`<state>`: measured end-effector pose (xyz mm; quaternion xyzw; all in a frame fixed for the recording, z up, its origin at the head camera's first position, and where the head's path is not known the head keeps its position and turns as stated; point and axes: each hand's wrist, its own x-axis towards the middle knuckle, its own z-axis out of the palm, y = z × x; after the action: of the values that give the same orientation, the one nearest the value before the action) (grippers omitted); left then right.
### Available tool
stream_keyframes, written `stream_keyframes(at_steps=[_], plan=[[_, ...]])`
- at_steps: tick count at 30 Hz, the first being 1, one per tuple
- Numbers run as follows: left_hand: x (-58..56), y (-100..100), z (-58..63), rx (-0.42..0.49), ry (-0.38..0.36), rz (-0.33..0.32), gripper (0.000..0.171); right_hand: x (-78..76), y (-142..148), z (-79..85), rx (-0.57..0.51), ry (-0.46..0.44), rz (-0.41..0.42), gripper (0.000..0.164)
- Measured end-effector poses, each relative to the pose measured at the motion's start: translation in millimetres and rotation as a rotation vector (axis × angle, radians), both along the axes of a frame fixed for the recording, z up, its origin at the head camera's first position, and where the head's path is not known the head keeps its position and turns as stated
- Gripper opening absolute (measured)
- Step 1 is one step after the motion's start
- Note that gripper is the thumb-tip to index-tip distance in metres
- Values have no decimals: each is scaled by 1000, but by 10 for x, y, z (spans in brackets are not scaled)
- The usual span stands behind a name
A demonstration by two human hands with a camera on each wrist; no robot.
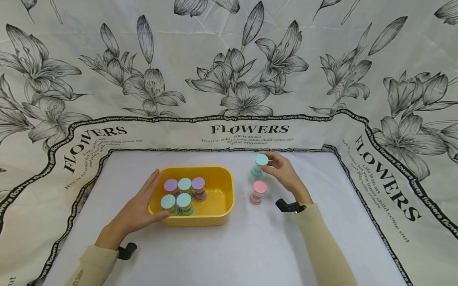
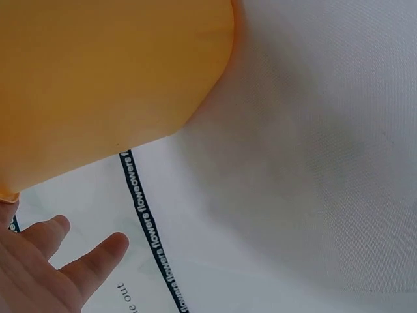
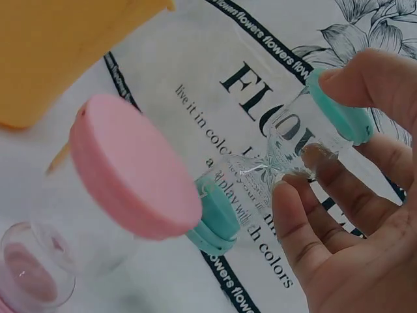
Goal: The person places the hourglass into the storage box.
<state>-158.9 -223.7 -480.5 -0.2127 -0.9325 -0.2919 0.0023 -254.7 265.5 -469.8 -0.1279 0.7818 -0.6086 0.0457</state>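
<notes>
My right hand (image 1: 285,174) pinches a clear hourglass (image 1: 261,160) with mint caps. In the right wrist view the thumb rests on its upper cap (image 3: 342,111) and the fingers reach round the glass. A pink-capped hourglass (image 1: 259,187) stands upright on the table, just nearer to me. At the left end of a yellow tub (image 1: 220,193), my left hand (image 1: 140,209) rests against the rim with its fingers extended and its thumb along the near side. Inside the tub, toward the left, several hourglasses stand upright, with mint caps (image 1: 168,201) and purple caps (image 1: 198,183).
White cloth (image 1: 229,254) covers the table. Behind and at the sides hangs a fabric printed with flowers (image 1: 247,95), edged by a dark lettered band. A black wrist camera (image 1: 127,251) sits on the left wrist, another (image 1: 286,205) on the right.
</notes>
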Motion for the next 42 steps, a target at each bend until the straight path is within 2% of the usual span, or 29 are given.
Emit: stream_keyframes(at_steps=[4,11,18,23,32,42], plan=[[0,2,-1,2,2,0,116,-20,-79,136,-46,36,14,53],[14,11,6,4,-5,7,115,-25,-310,456,-48,96,64,53],[23,13,-7,4,-15,14,114,17,-673,784,-83,138,220,52],[27,17,1,6,-12,11,114,-2,-979,953,-5,144,382,49],[2,1,0,-3,3,-7,116,-55,-1371,988,152,46,681,47],[4,-7,1,-12,14,-5,117,-71,-1671,884,317,-71,919,44]])
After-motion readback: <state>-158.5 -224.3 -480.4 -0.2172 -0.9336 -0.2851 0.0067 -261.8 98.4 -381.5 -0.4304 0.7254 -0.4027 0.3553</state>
